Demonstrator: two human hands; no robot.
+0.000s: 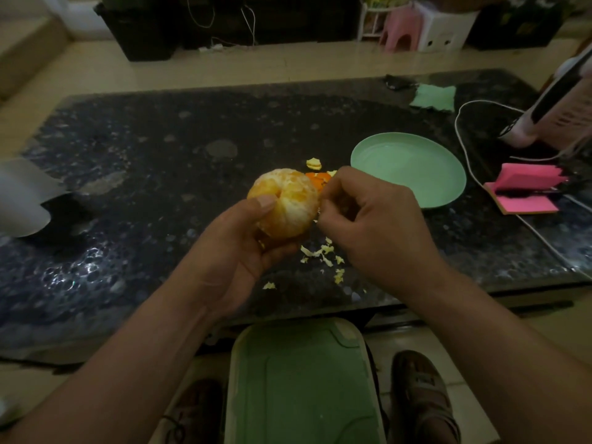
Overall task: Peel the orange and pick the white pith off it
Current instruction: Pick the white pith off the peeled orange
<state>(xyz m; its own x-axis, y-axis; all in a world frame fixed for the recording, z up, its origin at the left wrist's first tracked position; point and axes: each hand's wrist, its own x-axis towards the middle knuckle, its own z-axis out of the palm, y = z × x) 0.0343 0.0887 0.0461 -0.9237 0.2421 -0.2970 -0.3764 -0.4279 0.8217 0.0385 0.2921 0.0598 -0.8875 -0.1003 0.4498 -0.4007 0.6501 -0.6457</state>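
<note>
Fingers [263, 202] of my left hand [237, 248] are curled round the one orange [288, 203], thumb laid over its top, holding it up just above the bench [153, 161]. It is fully peeled and still streaked with white. Right-hand fingers [333, 200] are drawn in narrow, tips pinched on the pith [312, 206] at the fruit's right flank; my right hand [371, 229] hides how much they have. Below the hands I count roughly eight small pale scraps [322, 253] lying on the bench. Two larger peel pieces [314, 164] lie just beyond the orange, one pale, one orange-coloured. One green plate [407, 165] sits near them to the right. Farther right lie one pink note pad [525, 187], one white cable [463, 149] and one green cloth [434, 97]. Two sandalled feet [423, 392] flank a green stool [301, 379].
</note>
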